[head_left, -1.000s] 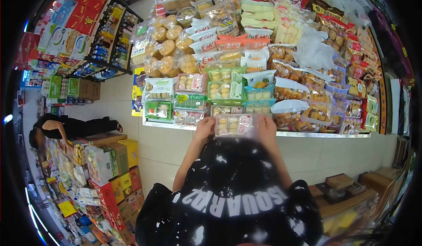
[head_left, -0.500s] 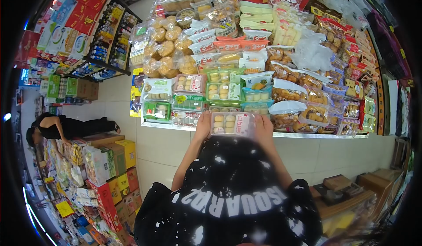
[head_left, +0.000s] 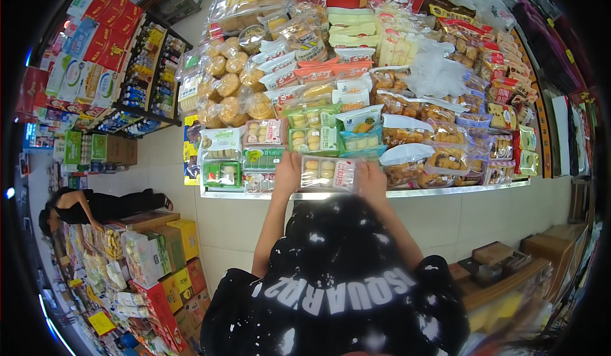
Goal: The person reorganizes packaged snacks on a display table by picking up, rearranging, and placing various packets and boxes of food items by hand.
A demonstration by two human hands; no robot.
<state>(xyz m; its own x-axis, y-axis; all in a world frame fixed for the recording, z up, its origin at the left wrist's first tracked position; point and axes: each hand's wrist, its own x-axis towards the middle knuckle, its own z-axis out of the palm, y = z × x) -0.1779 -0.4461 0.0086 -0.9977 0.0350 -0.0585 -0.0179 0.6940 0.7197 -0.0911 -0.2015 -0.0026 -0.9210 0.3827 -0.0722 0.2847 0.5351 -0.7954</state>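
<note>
A clear plastic pack of small round pastries [head_left: 328, 173], with pink lettering on its right part, is held level at the front of the display table. My left hand [head_left: 289, 174] grips its left end and my right hand [head_left: 371, 180] its right end; the right fingers are slightly blurred. Just behind it lie a green-edged pastry pack [head_left: 312, 140] and a pink-edged pastry pack [head_left: 264, 132]. To the left of my left hand is a green tray pack [head_left: 223, 174]. Bagged brown pastries [head_left: 403, 165] lie to the right of my right hand.
The display table's metal front edge [head_left: 458, 191] runs in front of me. Bagged round cakes [head_left: 229, 83] fill its back left. A person in black [head_left: 95, 206] is beside stacked boxes [head_left: 181, 235] at left. Wooden furniture with boxes [head_left: 493, 270] stands behind me at right.
The pack and both hands have moved slightly away from my body, further over the table's front edge. My view has turned a little, so the table appears shifted left.
</note>
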